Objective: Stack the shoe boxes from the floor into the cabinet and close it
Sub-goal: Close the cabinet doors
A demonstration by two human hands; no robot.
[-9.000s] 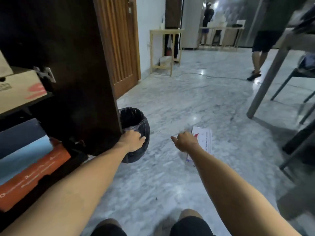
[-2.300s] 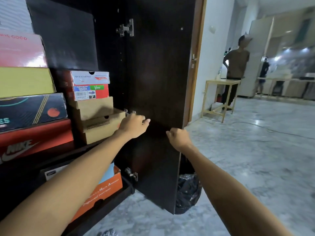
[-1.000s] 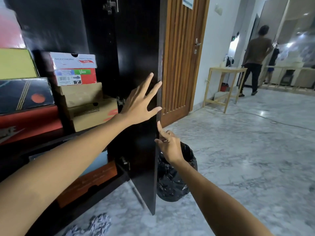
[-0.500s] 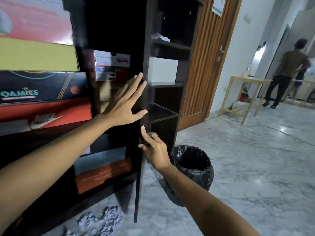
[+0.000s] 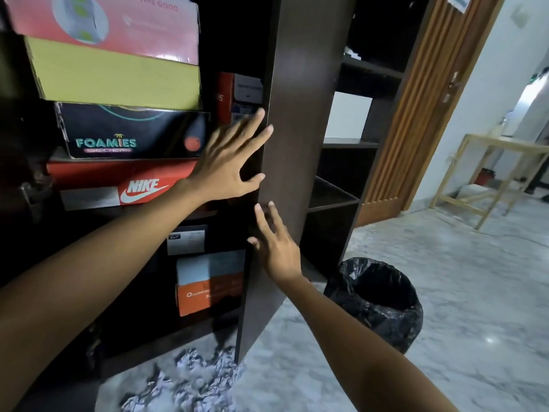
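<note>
The dark cabinet door stands partly swung toward the cabinet. My left hand is spread flat, its fingertips at the door's left edge. My right hand presses with straight fingers lower on the same edge. Inside the cabinet lie stacked shoe boxes: a pink one, a yellow one, a black Foamies box and a red Nike box. On the lower shelf sits an orange and blue box. A red and white box shows behind the door edge.
A black bin with a bag stands on the marble floor right of the cabinet. Open dark shelves lie behind the door. A wooden room door and a small wooden table are further right. Crumpled paper lies at the cabinet's foot.
The door has swung further toward the cabinet, now showing its outer face. Both hands have stayed at its edge and followed it left.
</note>
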